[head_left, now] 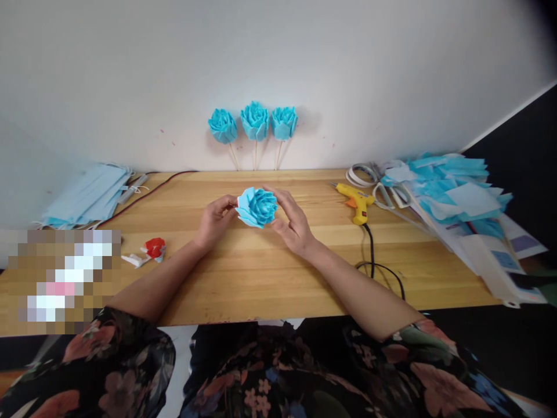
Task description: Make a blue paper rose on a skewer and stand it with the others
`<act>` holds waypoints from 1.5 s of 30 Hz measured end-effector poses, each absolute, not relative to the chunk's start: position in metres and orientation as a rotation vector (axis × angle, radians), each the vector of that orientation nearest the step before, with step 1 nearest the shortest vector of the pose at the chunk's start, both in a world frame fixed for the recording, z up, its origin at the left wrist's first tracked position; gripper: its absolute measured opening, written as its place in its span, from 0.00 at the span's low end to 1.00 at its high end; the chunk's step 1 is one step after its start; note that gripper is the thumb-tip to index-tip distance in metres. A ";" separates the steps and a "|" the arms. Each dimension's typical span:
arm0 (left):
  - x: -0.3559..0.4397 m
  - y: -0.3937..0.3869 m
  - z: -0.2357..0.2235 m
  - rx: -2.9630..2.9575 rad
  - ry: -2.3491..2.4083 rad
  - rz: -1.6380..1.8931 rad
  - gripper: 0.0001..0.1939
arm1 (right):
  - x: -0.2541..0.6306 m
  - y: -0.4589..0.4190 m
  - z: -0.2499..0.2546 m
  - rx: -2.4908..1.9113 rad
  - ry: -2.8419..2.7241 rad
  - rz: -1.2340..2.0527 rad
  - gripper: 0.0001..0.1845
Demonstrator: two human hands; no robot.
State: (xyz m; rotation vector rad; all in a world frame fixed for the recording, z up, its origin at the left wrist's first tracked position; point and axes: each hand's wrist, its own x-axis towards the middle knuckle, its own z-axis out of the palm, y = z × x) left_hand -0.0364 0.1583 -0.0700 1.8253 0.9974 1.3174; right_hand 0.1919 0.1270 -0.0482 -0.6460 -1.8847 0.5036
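A light-blue handmade flower (257, 207) with layered petals is held above the table between both hands, its open top tilted to the right. My left hand (214, 219) pinches the flower's left edge between thumb and fingers. Around the right side curves my right hand (294, 223), fingers behind the petals and thumb at the lower right. Whether this flower has a stem is hidden from view.
Three blue flowers on sticks (255, 122) lean against the wall. Face masks (89, 194) and a red-and-white wrapper (155, 248) lie left. To the right are a yellow glue gun (357, 201) with black cord, scissors (391, 196), tape (362, 174) and blue cut pieces (461, 186).
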 end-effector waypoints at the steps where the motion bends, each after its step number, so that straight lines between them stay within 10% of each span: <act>1: -0.037 0.158 -0.070 1.829 0.997 1.317 0.11 | 0.192 0.127 -0.048 -0.631 -1.873 0.494 0.34; 13: -0.036 0.154 -0.069 1.866 0.965 1.202 0.17 | 0.189 0.130 -0.050 -0.638 -1.859 0.545 0.54; 21: -0.033 0.155 -0.064 2.065 0.944 1.278 0.10 | 0.185 0.125 -0.043 -0.628 -1.892 0.393 0.36; 28: -0.033 0.158 -0.067 1.889 0.991 1.378 0.18 | 0.185 0.135 -0.058 -0.670 -1.924 0.456 0.58; 35: -0.029 0.149 -0.064 1.725 1.013 1.316 0.24 | 0.186 0.140 -0.067 -0.880 -1.916 0.457 0.25; 45: -0.023 0.140 -0.058 1.665 0.924 1.155 0.26 | 0.183 0.133 -0.065 -0.815 -2.050 0.461 0.11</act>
